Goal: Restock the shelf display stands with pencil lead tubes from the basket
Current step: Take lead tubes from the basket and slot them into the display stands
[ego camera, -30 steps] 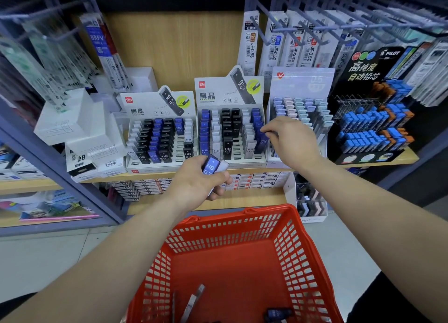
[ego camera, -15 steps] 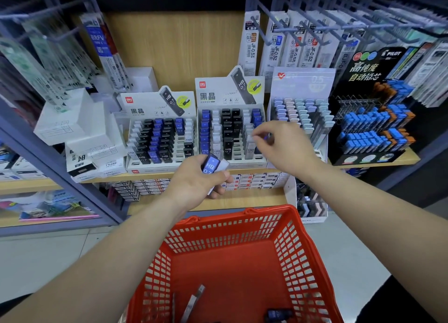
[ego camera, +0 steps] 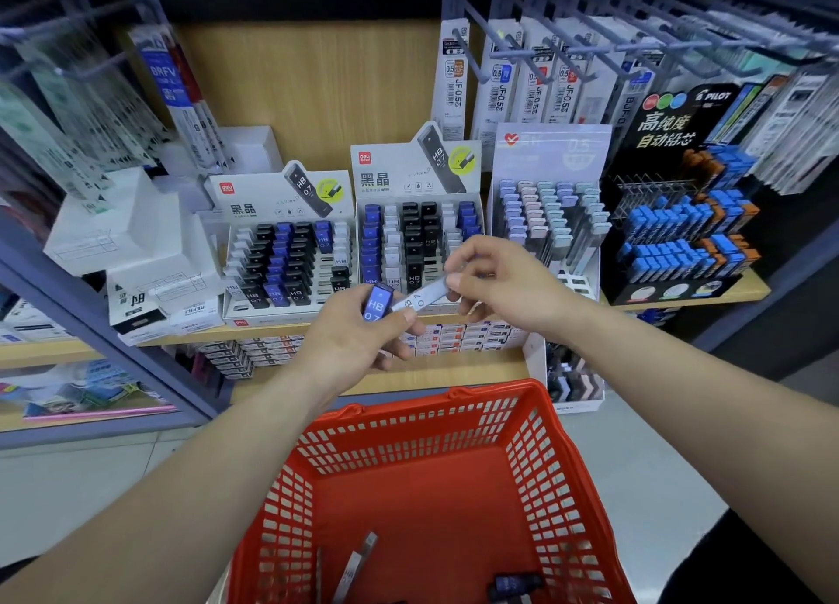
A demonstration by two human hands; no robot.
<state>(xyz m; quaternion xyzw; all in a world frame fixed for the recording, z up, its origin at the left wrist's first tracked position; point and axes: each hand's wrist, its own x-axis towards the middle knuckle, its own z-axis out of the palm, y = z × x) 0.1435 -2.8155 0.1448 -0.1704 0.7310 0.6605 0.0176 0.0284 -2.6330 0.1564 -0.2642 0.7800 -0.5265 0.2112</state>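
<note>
Tubes are passing between the person's hands just in front of the shelf: the left hand is curled around a small bunch, a blue-capped tube marked HB 0.7 standing up out of it, while the right hand pinches the far end of a pale grey tube between thumb and fingertips, apparently drawing it out of the bunch. So the step in hand looks like picking the next tube to place. The next move would call for carrying it up to the middle display stand, finding a column with room that matches its colour, and sliding it in upright without knocking the neighbours. The left display stand shows gaps near its right side too. Below, the red basket holds only a few tubes, so the job seems well along. Nothing blocks the reach; the hooks of hanging refill packs sit above the stands, white boxes crowd the left, and a black Pilot stand fills the right.
</note>
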